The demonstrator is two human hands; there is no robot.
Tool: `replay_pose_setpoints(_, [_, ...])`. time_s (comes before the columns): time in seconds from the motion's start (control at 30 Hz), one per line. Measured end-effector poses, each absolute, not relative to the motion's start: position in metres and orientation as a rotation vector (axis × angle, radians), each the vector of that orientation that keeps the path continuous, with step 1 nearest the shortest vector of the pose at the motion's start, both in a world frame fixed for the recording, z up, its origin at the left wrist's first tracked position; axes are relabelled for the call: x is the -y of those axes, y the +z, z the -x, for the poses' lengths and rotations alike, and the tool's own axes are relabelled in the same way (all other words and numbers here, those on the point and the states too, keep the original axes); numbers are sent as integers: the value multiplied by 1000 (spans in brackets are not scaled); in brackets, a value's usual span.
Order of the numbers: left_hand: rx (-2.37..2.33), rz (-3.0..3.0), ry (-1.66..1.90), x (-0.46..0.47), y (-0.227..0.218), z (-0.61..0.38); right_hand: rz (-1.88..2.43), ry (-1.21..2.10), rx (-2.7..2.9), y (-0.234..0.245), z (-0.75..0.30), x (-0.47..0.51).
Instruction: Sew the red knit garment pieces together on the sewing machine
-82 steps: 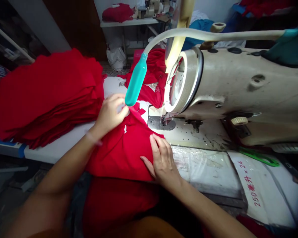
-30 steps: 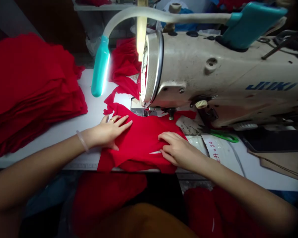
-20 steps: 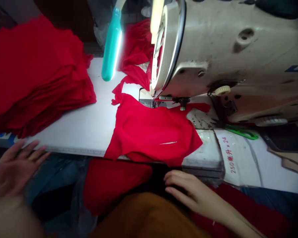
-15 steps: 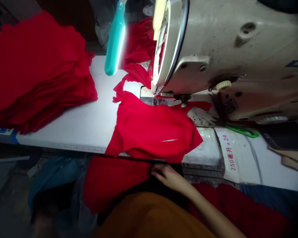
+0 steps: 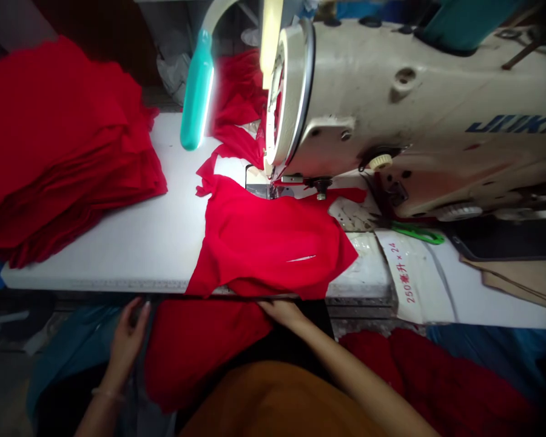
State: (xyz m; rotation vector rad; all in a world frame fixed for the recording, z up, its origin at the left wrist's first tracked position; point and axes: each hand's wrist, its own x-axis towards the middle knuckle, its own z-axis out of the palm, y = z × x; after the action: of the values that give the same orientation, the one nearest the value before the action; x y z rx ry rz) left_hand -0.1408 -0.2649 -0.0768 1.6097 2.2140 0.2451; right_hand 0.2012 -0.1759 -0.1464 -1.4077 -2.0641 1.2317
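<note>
My left hand [image 5: 130, 334] is held just below the table edge, left of the red fabric piece [image 5: 200, 352] on my lap. Its thumb and fingers are apart with nothing seen between them. At that piece's upper right corner, my right hand [image 5: 283, 312] has its fingers closed on the cloth; the fingertips are partly hidden by the table edge. Another red garment piece [image 5: 273, 237] with a narrow slit lies on the table and reaches the needle area of the sewing machine [image 5: 355, 109]. Its lower edge hangs over the table's front.
A tall stack of red fabric [image 5: 64, 145] fills the table's left side. A lit teal lamp [image 5: 196, 97] hangs by the machine head. Green-handled snips [image 5: 418, 232], a dark phone [image 5: 509, 240] and brown card [image 5: 519, 282] lie right. More red cloth [image 5: 428, 370] is below the table.
My left hand has come up from the dark lower left to the table edge. My right hand has shifted slightly at the cloth's corner. The view has moved, showing more of the machine.
</note>
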Motion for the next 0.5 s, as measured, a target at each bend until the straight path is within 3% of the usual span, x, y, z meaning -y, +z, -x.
replay_pose_setpoints(0.23, [-1574, -2068, -125, 320, -53, 82, 1280, 1471, 2073, -131, -217, 211])
replay_pose_setpoints(0.5, [-1671, -2152, -47, 339, -55, 59, 1483, 1078, 2034, -125, -202, 222])
